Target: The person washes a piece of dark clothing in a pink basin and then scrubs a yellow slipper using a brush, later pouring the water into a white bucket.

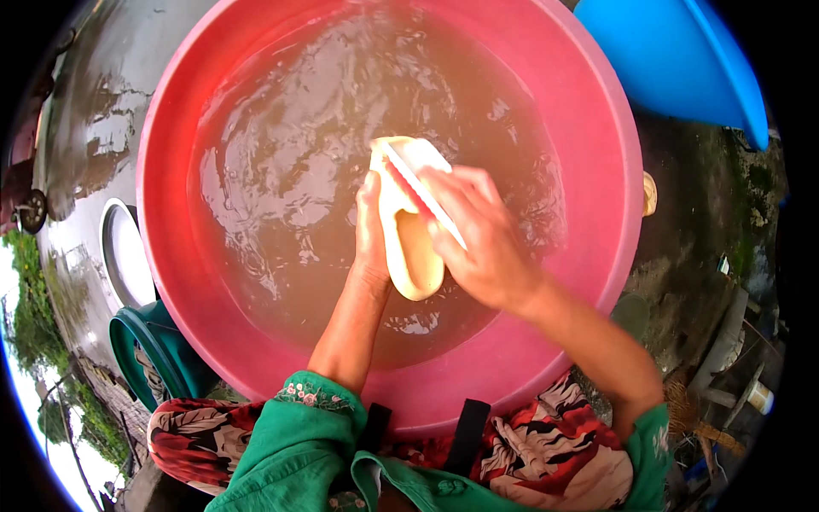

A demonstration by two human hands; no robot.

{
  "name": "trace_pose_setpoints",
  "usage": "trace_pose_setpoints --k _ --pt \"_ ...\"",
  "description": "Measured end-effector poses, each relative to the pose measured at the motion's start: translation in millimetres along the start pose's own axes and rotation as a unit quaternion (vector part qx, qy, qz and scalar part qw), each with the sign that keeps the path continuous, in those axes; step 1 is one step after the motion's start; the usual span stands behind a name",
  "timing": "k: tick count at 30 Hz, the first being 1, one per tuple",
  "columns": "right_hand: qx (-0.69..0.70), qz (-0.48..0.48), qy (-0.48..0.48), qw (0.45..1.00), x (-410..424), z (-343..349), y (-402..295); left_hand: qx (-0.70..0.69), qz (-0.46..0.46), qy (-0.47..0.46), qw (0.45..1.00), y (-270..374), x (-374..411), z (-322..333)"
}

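A pale yellow shoe (398,256), its opening facing up, is held over murky water (288,160) in a large pink plastic tub (598,166). My left hand (371,230) grips the shoe along its left side. In my right hand (477,233) is a scrubbing brush (425,192) with a white back and reddish bristles, slanted across the upper part of the shoe. The bristles face the shoe; the far end of the shoe is partly hidden behind the brush.
A blue plastic tub (678,64) stands at the upper right. On the left are a round metal pan (125,253) and a green bucket (153,352) with cloth inside. A pale object (649,194) shows beside the pink rim. Sticks and debris lie on the wet ground at right.
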State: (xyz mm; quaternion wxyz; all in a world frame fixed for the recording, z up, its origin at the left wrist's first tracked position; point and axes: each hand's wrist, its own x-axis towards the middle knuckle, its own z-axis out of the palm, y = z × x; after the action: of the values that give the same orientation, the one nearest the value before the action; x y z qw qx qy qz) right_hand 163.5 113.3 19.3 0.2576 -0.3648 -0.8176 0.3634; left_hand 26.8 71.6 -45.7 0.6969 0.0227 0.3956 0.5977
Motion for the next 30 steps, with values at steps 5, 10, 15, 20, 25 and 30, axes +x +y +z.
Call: trace_pose_setpoints --k 5,10,15,20,25,30 --pt "0.026 0.087 -0.080 0.993 38.5 13.8 36.2 0.041 -0.002 0.019 0.999 0.1 -0.2 -0.4" --pt "-0.032 0.094 -0.028 0.995 31.9 15.9 82.1 0.197 -0.065 0.061 0.976 16.4 1.9 -7.0" --pt "-0.194 0.081 0.007 0.978 23.6 7.6 101.8 0.489 -0.009 0.017 0.872 76.4 28.6 -21.9" --pt "-0.239 0.162 -0.095 0.953 16.1 10.4 109.6 0.715 0.275 0.088 0.636 93.6 9.9 -15.7" --pt "-0.226 0.194 -0.138 0.945 29.3 -0.1 100.4 0.707 0.267 -0.082 0.649 92.0 -14.0 -35.9" --pt "-0.233 0.196 -0.075 0.949 22.2 8.7 116.0 0.786 0.227 0.002 0.575 83.0 -12.0 -78.0"
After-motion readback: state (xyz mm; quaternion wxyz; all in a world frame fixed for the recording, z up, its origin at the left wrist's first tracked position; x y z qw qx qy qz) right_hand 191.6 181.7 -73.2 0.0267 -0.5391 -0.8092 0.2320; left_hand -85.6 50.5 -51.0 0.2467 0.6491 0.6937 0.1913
